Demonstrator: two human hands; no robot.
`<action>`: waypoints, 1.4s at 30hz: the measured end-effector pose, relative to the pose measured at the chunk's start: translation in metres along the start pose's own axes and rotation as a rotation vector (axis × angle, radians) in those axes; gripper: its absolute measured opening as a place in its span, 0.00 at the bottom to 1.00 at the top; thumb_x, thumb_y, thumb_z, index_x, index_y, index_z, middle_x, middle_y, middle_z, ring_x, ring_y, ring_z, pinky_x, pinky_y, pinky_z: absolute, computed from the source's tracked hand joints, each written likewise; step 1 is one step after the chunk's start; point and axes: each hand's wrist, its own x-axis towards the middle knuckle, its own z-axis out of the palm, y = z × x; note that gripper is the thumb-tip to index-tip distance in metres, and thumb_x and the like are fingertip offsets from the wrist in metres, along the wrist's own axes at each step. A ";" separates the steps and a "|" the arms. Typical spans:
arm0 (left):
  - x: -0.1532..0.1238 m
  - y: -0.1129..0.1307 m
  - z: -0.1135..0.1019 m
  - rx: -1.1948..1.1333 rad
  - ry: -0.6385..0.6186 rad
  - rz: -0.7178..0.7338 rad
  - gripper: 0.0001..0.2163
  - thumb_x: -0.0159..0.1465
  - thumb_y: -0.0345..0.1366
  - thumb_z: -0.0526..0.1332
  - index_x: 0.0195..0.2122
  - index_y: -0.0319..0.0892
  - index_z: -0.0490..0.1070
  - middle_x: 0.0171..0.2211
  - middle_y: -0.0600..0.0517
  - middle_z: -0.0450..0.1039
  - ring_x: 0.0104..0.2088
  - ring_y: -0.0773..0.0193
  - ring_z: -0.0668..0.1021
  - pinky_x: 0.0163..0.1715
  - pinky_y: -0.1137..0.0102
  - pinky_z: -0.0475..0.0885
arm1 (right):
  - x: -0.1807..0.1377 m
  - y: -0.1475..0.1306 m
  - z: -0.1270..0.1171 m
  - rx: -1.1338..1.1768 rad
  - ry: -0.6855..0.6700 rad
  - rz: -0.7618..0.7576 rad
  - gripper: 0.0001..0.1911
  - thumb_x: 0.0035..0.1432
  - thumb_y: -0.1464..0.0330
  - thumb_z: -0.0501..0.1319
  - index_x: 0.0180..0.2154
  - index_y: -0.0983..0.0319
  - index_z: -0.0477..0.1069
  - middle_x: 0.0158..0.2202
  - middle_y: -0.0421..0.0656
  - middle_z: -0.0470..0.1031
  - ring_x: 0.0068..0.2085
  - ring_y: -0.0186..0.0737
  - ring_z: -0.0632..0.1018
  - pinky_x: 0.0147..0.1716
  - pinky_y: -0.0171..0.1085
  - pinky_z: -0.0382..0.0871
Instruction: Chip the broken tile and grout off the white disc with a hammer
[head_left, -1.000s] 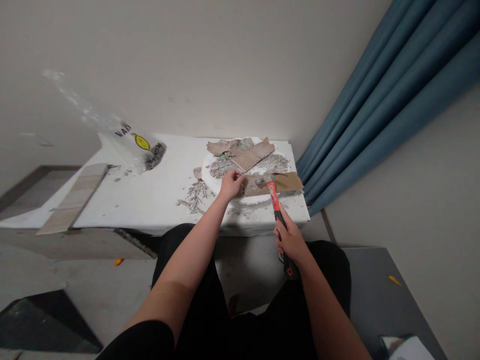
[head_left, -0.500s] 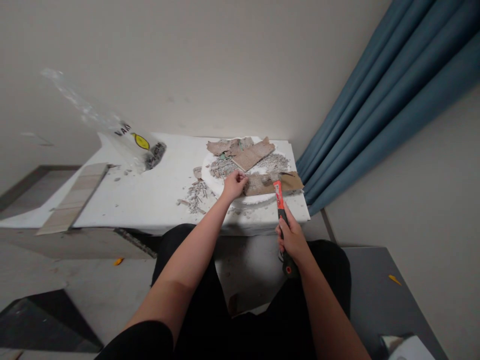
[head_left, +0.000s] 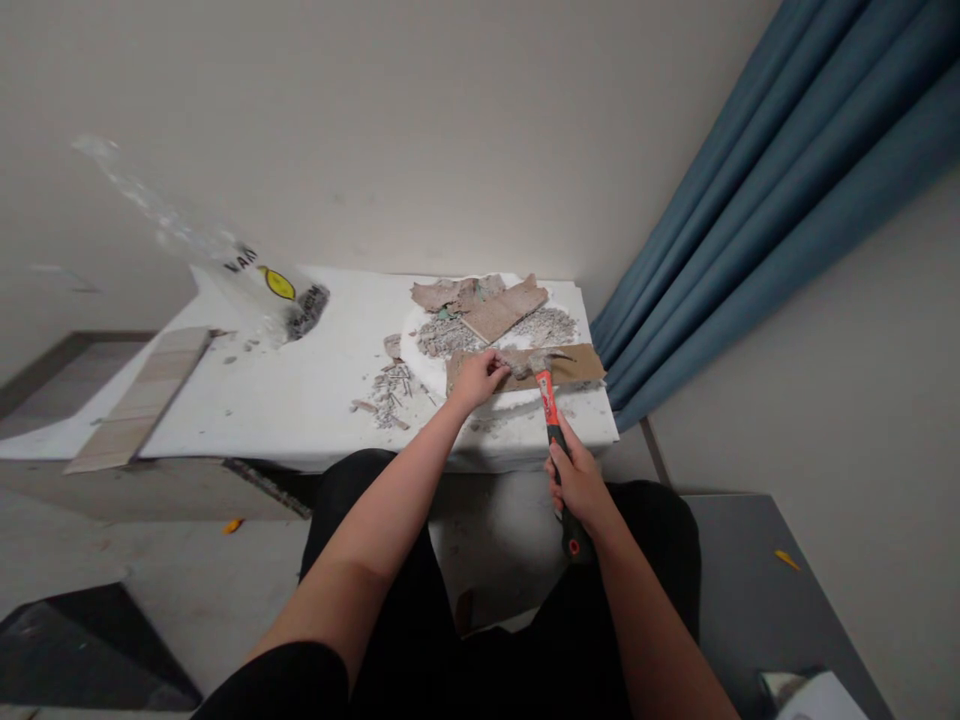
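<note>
My right hand (head_left: 577, 475) is wrapped round the black grip of a claw hammer (head_left: 547, 395) with an orange-red upper handle. The hammer's metal head rests low over a strip of brown cardboard (head_left: 581, 362). My left hand (head_left: 478, 380) is closed, thumb and fingers together, on the left part of that strip; what it pinches is too small to make out. Greyish crumbled bits lie between the fingertips and the hammer head. Under the strip is a round white slab (head_left: 420, 368), bearing heaps of grey fragments (head_left: 442, 337) and torn cardboard pieces (head_left: 506, 310).
A clear plastic bag (head_left: 251, 285) with dark grey matter at its bottom stands on the white-covered table (head_left: 330, 350). Loose debris (head_left: 390, 395) lies left of the slab. A wood-patterned board (head_left: 146, 395) crosses the table's left end. A blue curtain (head_left: 705, 220) hangs at right.
My left hand has moved a little to the right along the cardboard, closer to the hammer. The hammer head has shifted slightly left and lower, still in my right hand.
</note>
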 end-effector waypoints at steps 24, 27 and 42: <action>-0.004 -0.004 0.005 0.038 0.035 0.026 0.03 0.64 0.36 0.64 0.34 0.44 0.72 0.32 0.51 0.78 0.34 0.59 0.77 0.40 0.66 0.71 | 0.006 0.008 -0.005 -0.026 -0.013 -0.012 0.42 0.66 0.58 0.58 0.76 0.49 0.44 0.24 0.29 0.61 0.15 0.26 0.58 0.11 0.27 0.58; -0.004 -0.004 0.006 0.047 0.036 0.018 0.04 0.64 0.36 0.64 0.34 0.44 0.72 0.31 0.51 0.78 0.34 0.59 0.77 0.40 0.66 0.71 | 0.005 0.008 -0.004 -0.020 -0.007 -0.011 0.43 0.65 0.58 0.59 0.76 0.50 0.44 0.24 0.29 0.61 0.15 0.26 0.59 0.12 0.26 0.57; -0.010 -0.013 0.017 -0.094 0.071 0.012 0.17 0.63 0.33 0.65 0.52 0.43 0.65 0.34 0.53 0.80 0.34 0.63 0.80 0.39 0.69 0.72 | 0.007 -0.023 -0.003 -0.591 0.083 -0.354 0.35 0.67 0.63 0.54 0.74 0.54 0.55 0.55 0.50 0.79 0.53 0.55 0.79 0.48 0.45 0.73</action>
